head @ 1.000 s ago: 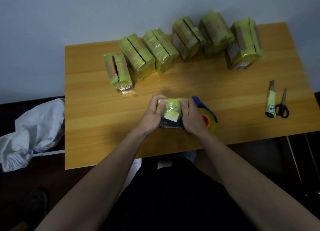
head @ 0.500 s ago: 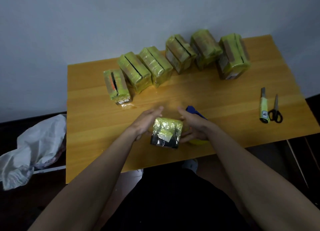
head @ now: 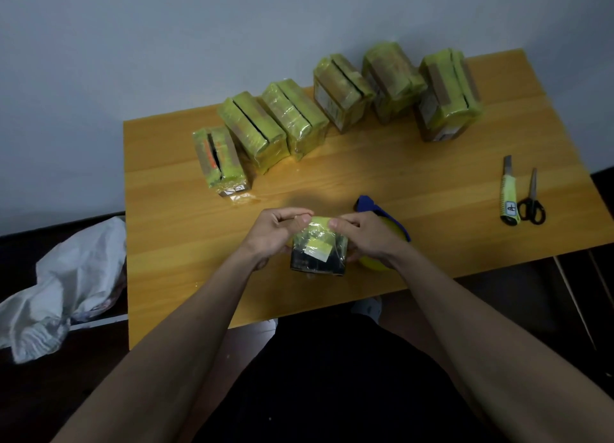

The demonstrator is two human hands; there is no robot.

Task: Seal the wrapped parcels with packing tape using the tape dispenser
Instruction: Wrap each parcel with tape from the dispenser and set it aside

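Observation:
A small dark parcel (head: 317, 255) wrapped in yellow-green tape stands near the table's front edge. My left hand (head: 275, 233) grips its left side, fingers curled over the top edge. From the other side my right hand (head: 363, 238) holds it, thumb and fingers pinching the top. The blue tape dispenser (head: 368, 203) with its yellow roll (head: 372, 263) lies just behind and right of my right hand, partly hidden by it. Several taped yellow-green parcels (head: 255, 130) stand in a row along the back of the table.
A utility knife (head: 509, 193) and black scissors (head: 531, 200) lie at the table's right side. The wooden table (head: 186, 243) ends close to my body. A crumpled white bag (head: 63, 286) sits on the floor to the left. A grey wall rises behind.
The parcel was lifted and turned upright between my hands. Both hands now close on its top edge, where half a second ago they were spread beside it.

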